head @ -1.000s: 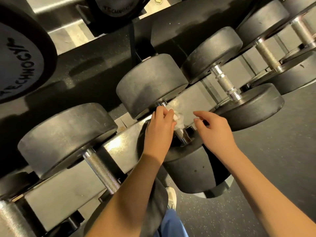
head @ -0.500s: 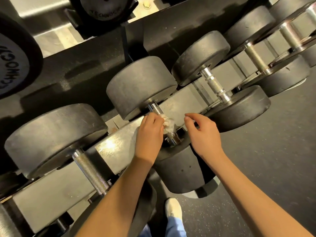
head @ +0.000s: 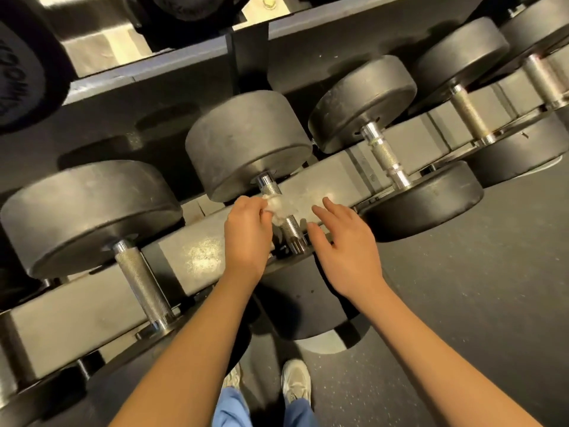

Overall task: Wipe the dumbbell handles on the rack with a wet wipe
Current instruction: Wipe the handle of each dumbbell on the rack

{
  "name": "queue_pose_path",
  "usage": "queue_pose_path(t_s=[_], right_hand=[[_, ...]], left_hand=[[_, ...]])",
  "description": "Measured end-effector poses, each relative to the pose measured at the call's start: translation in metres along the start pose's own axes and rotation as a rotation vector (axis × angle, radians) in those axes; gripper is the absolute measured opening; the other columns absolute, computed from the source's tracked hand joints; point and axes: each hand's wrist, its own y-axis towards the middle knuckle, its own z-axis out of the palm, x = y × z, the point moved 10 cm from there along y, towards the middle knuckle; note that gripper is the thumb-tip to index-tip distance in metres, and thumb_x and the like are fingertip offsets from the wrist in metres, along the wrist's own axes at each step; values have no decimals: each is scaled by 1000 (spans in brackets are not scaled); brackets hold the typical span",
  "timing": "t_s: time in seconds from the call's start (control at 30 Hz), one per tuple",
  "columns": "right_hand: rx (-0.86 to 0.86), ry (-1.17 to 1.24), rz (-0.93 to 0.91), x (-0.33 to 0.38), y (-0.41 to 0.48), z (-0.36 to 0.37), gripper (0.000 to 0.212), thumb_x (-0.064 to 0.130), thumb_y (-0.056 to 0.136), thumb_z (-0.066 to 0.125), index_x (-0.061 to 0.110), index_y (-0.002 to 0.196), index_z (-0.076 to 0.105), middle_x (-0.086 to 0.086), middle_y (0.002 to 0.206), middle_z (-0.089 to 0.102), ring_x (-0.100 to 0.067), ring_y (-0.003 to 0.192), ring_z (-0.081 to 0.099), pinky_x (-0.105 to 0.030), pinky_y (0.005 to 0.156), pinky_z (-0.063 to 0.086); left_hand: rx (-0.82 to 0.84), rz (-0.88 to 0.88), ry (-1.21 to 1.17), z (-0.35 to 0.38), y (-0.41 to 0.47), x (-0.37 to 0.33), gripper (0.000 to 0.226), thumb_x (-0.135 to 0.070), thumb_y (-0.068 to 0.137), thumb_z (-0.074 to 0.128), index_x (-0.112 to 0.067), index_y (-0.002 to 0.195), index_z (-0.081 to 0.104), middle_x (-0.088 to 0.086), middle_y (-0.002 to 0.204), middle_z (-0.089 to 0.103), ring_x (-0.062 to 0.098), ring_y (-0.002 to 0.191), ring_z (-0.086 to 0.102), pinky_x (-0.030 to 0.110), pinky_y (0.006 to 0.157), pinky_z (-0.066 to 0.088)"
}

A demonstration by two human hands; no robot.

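Rack [head: 101,306], long and grey, carried the row of weights, and the work was on the middle dumbbell [head: 246,143]. Its handle [head: 292,230] showed bare knurling next to the far head, where a second before the left hand [head: 246,238] had covered it; the hand had slid toward the near collar. I judged this handle about half wiped. The right hand [head: 348,241] had opened from a looser curl, its fingers [head: 334,208] spread and holding nothing, just beside the handle's near end. The left hand's fingers pinched the wet wipe [head: 278,208], bunched against the middle of the handle. On an upper-shelf weight [head: 27,72] the raised lettering [head: 7,78] was cut by the edge; earlier it read roughly "TECHNOGY".
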Motion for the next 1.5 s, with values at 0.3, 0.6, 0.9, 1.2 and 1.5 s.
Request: queue_pose_path(t_s=[0.3,0.6,0.9,1.2,1.5], right_hand=[[-3,36,-32,-2,-3,2,67,57,88,22,21,134,53,1,146,44,-15,135,36,-35,111,25],[7,113,-19,-4,-4,1,64,56,89,25,19,132,55,1,143,47,-14,134,38,-38,113,29],[-9,149,-16,-4,-3,-2,66,55,87,25,17,130,58,-2,140,51,-17,131,41,-40,110,33],[-38,151,-10,-5,-4,-4,62,52,88,28,16,124,62,-3,135,55,-18,127,46,-42,107,36],[-42,164,15,-7,-5,-5,47,40,92,39,15,125,62,-3,135,55,-16,126,46,-41,108,35]], left_hand=[[-8,-142,-103,10,-4,17,12,-3,89,53,-4,81,62,7,80,60,12,71,50,9,58,36],[-41,-169,-81,0,10,8,14,0,86,55,-11,79,58,4,79,58,13,71,52,15,57,34],[143,-321,-189,11,-3,25,18,-10,84,68,-15,71,57,-5,66,53,4,59,47,6,50,36],[503,-294,49,40,-25,17,23,-17,72,80,-4,71,62,0,67,55,13,63,49,26,58,39],[9,-213,-125,1,7,11,4,-10,85,63,-13,88,62,1,86,58,13,78,53,17,64,36]])
